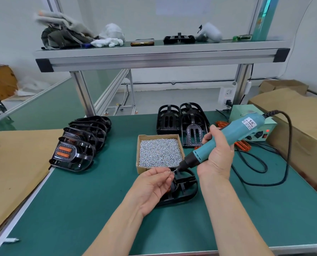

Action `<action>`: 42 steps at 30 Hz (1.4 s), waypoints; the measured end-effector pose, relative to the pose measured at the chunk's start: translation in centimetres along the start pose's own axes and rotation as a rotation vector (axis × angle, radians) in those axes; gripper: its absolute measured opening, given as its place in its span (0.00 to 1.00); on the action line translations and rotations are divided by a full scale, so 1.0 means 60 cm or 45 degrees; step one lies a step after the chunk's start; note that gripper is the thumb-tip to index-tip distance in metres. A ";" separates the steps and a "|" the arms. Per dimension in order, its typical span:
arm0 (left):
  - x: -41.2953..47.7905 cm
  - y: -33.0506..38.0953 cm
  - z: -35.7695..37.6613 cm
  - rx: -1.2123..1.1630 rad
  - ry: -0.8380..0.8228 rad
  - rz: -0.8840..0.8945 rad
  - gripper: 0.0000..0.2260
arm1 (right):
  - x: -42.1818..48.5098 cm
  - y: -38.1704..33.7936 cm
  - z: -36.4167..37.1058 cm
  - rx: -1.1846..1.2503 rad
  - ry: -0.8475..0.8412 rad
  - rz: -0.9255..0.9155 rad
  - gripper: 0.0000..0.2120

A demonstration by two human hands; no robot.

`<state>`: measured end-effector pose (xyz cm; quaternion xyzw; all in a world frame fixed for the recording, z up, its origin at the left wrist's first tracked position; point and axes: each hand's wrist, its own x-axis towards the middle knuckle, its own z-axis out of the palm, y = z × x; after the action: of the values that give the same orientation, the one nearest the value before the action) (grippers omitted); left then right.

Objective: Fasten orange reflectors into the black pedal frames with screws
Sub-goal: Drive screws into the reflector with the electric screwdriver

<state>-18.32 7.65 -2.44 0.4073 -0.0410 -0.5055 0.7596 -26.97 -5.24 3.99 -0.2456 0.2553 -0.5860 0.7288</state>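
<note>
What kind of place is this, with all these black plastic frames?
Probably a small factory assembly bench: a cardboard box of small silver screws, a teal corded electric screwdriver gripped by the right hand, and a row of black pedal frames with orange reflectors.

On the shelf (154, 52) above you, a grey-green bag (61, 38), white gloves (107, 42) and a phone (142, 43) are lying in a row, while cardboard boxes (302, 117) are sitting at your right and brown paper (15, 163) is covering the surface at your left.
</note>
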 end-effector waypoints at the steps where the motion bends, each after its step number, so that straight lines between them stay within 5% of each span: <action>1: -0.001 0.000 0.001 -0.011 0.000 0.001 0.09 | 0.000 0.001 0.001 0.009 0.011 -0.021 0.09; 22: -0.012 0.000 0.012 -0.035 0.006 0.037 0.09 | -0.006 0.000 0.006 -0.023 0.073 -0.101 0.09; 31: -0.017 -0.039 0.016 0.189 0.093 0.379 0.13 | -0.010 0.012 0.002 -0.109 0.118 -0.180 0.09; 42: -0.014 -0.054 0.004 0.860 0.138 0.853 0.20 | 0.004 0.030 -0.015 -0.141 0.288 -0.060 0.10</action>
<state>-21.25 7.64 -4.14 0.6214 -0.2922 -0.1691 0.7070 -26.20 -5.18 2.12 -0.2237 0.3621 -0.6120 0.6666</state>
